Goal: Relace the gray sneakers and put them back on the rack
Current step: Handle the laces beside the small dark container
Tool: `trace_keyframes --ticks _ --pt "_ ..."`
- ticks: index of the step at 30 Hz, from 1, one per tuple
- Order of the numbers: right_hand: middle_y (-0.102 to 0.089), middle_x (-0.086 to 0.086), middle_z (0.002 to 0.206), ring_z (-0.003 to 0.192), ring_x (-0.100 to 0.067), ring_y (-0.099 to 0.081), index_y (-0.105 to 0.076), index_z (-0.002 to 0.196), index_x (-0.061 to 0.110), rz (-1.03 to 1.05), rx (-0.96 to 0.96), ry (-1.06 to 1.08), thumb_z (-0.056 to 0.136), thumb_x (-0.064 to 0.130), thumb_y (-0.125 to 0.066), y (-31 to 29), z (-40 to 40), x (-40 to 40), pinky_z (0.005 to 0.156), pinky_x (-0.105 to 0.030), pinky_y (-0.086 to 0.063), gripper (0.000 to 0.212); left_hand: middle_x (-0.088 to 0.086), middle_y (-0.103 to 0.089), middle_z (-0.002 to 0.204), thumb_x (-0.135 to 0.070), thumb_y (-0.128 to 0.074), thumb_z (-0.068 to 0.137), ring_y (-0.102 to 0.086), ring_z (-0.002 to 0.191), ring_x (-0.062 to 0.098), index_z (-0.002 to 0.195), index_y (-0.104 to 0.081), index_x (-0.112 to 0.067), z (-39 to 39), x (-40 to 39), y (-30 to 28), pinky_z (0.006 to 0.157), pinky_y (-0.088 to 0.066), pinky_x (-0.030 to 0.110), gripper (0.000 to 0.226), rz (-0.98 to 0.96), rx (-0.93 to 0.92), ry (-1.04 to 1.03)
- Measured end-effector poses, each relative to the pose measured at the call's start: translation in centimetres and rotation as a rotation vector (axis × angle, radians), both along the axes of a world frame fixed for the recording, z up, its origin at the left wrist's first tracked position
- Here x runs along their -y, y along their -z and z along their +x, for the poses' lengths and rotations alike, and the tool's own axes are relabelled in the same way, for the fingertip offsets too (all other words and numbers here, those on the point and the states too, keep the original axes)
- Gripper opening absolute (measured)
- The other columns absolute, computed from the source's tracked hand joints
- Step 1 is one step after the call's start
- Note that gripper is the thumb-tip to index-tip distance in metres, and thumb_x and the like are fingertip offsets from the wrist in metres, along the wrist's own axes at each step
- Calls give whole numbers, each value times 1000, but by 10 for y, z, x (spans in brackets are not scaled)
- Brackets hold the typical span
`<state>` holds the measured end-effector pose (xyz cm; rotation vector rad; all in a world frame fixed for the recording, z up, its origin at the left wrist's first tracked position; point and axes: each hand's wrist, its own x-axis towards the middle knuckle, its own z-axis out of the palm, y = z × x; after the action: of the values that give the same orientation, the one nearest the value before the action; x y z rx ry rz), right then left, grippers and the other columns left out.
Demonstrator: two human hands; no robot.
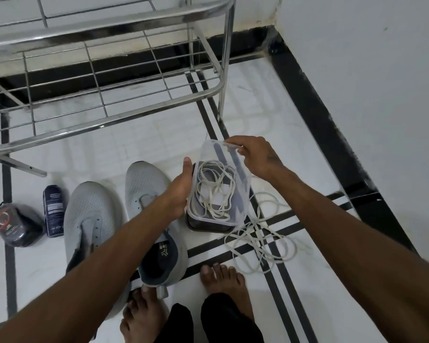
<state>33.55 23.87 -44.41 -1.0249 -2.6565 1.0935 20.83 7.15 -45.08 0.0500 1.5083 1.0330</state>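
A person stands barefoot on a white tiled floor (270, 125) crossed by black stripes, looking down at both outstretched arms. The left hand (181, 189) grips the left side of a clear plastic container (238, 174), thumb along its rim and fingers curled underneath. The right hand (253, 154) pinches the container's far rim between thumb and fingertips. The container is tilted toward the viewer and holds a loose tangle of white shoelace (216, 189). It sits over a dark lid or base (206, 226) just beneath it; whether the two touch is unclear.

A second white shoelace (260, 246) lies in loops on the floor, just right of the container and in front of the right foot (223, 280).

The two gray sneakers (146, 191) rest side by side on the floor to the left of the container, toes pointing away, with bare eyelets and no laces. The left forearm crosses above them, and the left foot (141, 315) is at their heels.

Further left stand a dark blue can (53, 211) and a black pouch with a round clear window (13, 224).

A steel wire shoe rack (109, 95) stands behind the sneakers, against the wall.
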Motion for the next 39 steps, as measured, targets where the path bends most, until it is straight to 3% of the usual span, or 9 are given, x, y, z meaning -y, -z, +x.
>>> trace_keyframes --ticks 3,6,12,16,20,23,31,37,39 --pt "-70 7 111 106 -12 -64 -70 121 22 -36 3 -9 88 -14 -47 7 -6 2 92 -28 -52 54 0 -71 104 -66 -10 97 -65 95 14 102 -66 -31 5 5 1 82 -53 32 66 31 -26 -8" --pt "-69 5 110 101 -9 -60 -70 121 18 -59 88 -61 88 -15 -49 8 -6 6 79 -4 -42 51 -1 -66 120 -69 -12 96 -60 110 17 111 -64 -30 6 10 5 102 -45 36 67 20 -139 44" --pt "-63 -1 110 104 -20 -53 -68 109 14 314 59 57 95 8 -52 -13 -11 43 83 -31 -46 22 7 -62 93 -31 -33 106 -55 85 20 93 -55 -16 12 29 -2 71 -40 31 30 -32 -590 230" --pt "-64 2 99 95 -17 -59 -64 96 16 117 209 -149 90 13 -58 -9 -12 86 78 -26 -42 8 -2 -71 99 -19 -39 100 -66 95 17 107 -67 -21 11 37 -2 81 -52 34 29 -1 -527 171" --pt "-41 -14 145 135 -32 -38 -41 141 18 20 497 -284 71 37 -84 16 -15 100 105 -40 -42 84 1 -73 97 -5 -38 99 -69 92 18 106 -68 -18 14 37 -4 73 -55 25 34 18 -425 121" --pt "-18 -23 156 144 -42 -21 -24 151 19 152 674 -345 70 39 -85 26 -26 105 115 -49 -29 103 8 -74 96 -4 -37 100 -70 93 24 100 -70 -12 21 32 -3 78 -59 33 34 26 -375 63" --pt "-58 -15 125 115 -30 -57 -61 121 11 162 503 -349 83 18 -72 42 -41 82 96 -37 -48 40 8 -73 106 -11 -47 102 -70 99 26 113 -65 -19 34 21 9 89 -57 48 23 -6 -210 -170" --pt "-69 -14 97 92 -28 -65 -70 95 6 102 320 -242 91 7 -58 27 -27 79 71 -25 -37 12 15 -71 104 -17 -50 101 -70 88 22 101 -61 -18 31 25 -5 83 -60 41 11 16 -183 -173" --pt "-68 -11 88 86 -27 -66 -70 87 10 86 269 -169 89 5 -60 11 -24 78 65 -24 -35 12 11 -68 113 -21 -49 101 -65 99 20 112 -59 -23 28 31 -9 93 -55 44 15 22 -263 -147"
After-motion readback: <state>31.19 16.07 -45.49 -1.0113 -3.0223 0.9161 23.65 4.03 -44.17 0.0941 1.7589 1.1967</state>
